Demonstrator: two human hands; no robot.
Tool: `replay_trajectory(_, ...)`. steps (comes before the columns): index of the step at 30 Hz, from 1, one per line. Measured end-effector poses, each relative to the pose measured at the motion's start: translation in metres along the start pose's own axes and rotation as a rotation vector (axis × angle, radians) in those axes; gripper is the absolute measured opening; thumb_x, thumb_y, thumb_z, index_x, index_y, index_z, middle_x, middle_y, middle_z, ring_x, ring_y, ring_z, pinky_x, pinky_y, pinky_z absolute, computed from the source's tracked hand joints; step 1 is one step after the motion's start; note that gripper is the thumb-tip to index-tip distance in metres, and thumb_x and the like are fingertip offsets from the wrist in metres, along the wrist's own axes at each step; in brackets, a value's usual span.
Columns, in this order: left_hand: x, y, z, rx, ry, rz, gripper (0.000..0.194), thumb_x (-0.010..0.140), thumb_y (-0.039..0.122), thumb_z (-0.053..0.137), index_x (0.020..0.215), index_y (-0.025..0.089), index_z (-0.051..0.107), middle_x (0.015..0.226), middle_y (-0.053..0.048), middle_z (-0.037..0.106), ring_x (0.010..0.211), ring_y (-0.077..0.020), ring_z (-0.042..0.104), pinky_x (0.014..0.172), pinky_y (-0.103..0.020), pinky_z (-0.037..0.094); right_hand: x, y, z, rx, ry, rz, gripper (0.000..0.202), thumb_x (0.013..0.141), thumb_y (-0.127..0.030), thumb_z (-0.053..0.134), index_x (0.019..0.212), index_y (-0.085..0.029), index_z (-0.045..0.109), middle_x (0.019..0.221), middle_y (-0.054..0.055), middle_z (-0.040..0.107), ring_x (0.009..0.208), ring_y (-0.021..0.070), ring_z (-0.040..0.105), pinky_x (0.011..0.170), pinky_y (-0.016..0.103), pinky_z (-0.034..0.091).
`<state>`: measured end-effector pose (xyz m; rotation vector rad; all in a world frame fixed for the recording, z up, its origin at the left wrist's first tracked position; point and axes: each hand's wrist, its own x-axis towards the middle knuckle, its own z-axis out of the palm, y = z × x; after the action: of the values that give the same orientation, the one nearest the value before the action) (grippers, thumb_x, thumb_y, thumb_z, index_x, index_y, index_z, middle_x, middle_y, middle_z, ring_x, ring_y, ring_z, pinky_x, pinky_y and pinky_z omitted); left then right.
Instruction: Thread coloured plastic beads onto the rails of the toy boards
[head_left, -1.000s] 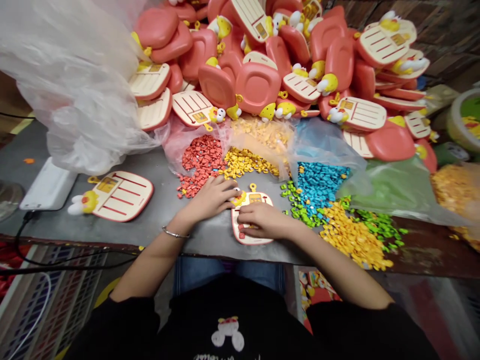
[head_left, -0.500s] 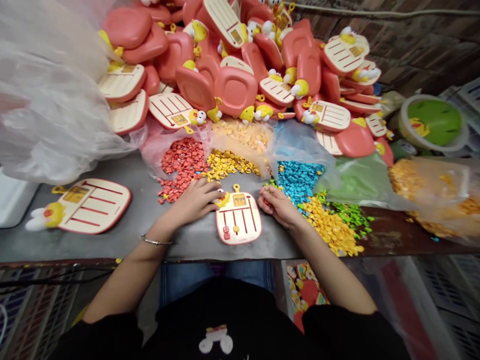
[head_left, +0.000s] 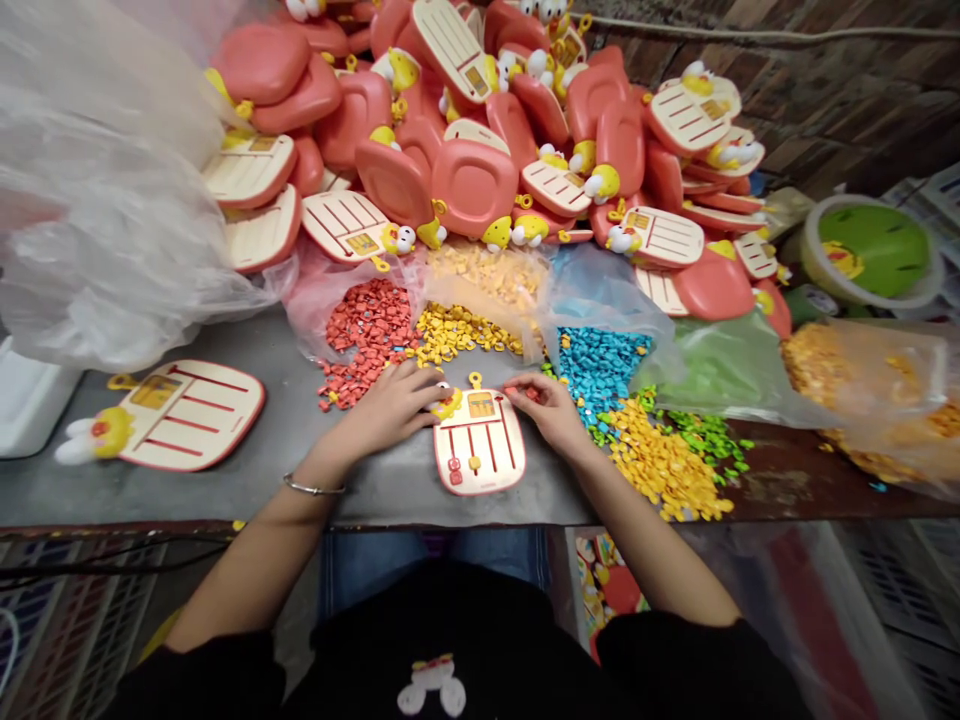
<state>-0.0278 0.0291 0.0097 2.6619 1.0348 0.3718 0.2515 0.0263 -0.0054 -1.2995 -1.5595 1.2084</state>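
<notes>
Slotted board [head_left: 481, 462] seemed light, stiff, best steadied far left; my left hand [head_left: 390, 407] lay spread, right hand [head_left: 553, 413] curled round red pieces [head_left: 532, 393].

1. Your top: black T-shirt [head_left: 480, 620], short sleeves, plain dark fabric.
2. Left sleeve [head_left: 214, 670] and right sleeve [head_left: 686, 660]: black, loose, wide, ending near the elbows.
3. Your shirt front: white print [head_left: 431, 678], two rounded lobes at bottom, narrower part above, yellow and red touches on top.
4. Your left wrist: thin silver-coloured bracelet [head_left: 311, 489], shiny, narrow band.
5. Your left hand [head_left: 396, 405] and right hand [head_left: 553, 412]: bare; forearms bare too.
6. Your legs: blue jeans [head_left: 367, 562], partly hidden below the table edge.
</notes>
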Motion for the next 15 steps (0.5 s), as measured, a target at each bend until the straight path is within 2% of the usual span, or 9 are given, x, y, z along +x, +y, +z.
replay_trajectory(5, 0.0, 0.001, -0.001, 0.014, 0.0, -0.007, 0.035, 0.098, 0.042, 0.047, 0.122, 0.021, 0.061, 0.128, -0.009, 0.058, 0.103, -0.0257, 0.046, 0.084, -0.039, 0.037, 0.003, 0.001, 0.009, -0.286, -0.044, -0.218, 0.024, 0.089, -0.04, 0.064, 0.092, -0.019, 0.075, 0.084, 0.006, 0.057, 0.077, 0.0181, 0.056, 0.068, 0.032, 0.046)
replay_trajectory(11, 0.0, 0.003, -0.002, 0.065, 0.032, -0.006, 0.034, 0.097, 0.044, 0.049, 0.119, 0.021, 0.063, 0.126, -0.008, 0.06, 0.101, -0.0254, 0.047, 0.083, -0.039, 0.036, -0.012, -0.002, -0.001, -0.492, -0.13, -0.337, 0.022, 0.097, -0.031, 0.052, 0.096, -0.02, 0.072, 0.082, 0.006, 0.06, 0.079, 0.0199, 0.057, 0.071, 0.033, 0.047)
replay_trajectory(15, 0.0, 0.004, -0.002, 0.094, 0.045, -0.003, 0.033, 0.097, 0.045, 0.05, 0.118, 0.023, 0.063, 0.125, -0.007, 0.062, 0.1, -0.0253, 0.047, 0.081, -0.038, 0.035, -0.026, -0.001, -0.005, -0.517, -0.181, -0.388, 0.019, 0.096, -0.029, 0.054, 0.093, -0.02, 0.07, 0.081, 0.006, 0.061, 0.078, 0.02, 0.058, 0.069, 0.033, 0.047)
